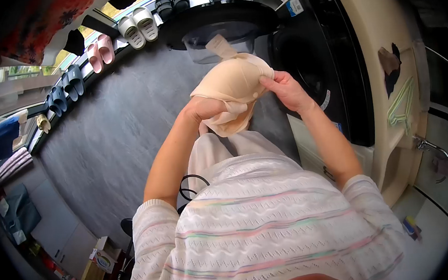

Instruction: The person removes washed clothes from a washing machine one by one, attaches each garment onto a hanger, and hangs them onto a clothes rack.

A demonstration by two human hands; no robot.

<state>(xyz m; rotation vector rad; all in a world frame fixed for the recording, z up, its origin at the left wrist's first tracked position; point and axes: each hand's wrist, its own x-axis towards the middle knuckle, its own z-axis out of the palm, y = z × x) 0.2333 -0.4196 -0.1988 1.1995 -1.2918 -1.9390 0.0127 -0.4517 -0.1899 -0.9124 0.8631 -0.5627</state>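
Note:
A beige cloth garment (235, 80) with smooth rounded cups is held up in front of my body, a pale tag (220, 46) sticking out at its top. My left hand (206, 109) grips its lower left side, partly covered by a fold of the fabric. On the right edge, my right hand (287, 91) pinches the cloth between thumb and fingers. Just beyond the garment is the open round door (219, 23) of a black front-loading washing machine (343, 71).
Several pairs of slippers (138, 28) line the window ledge. A beige counter (372, 36) with green hangers (402, 105) and dark cloth stands right, beside a faucet (431, 146). Grey floor (126, 116) lies left; a box (105, 254) is at lower left.

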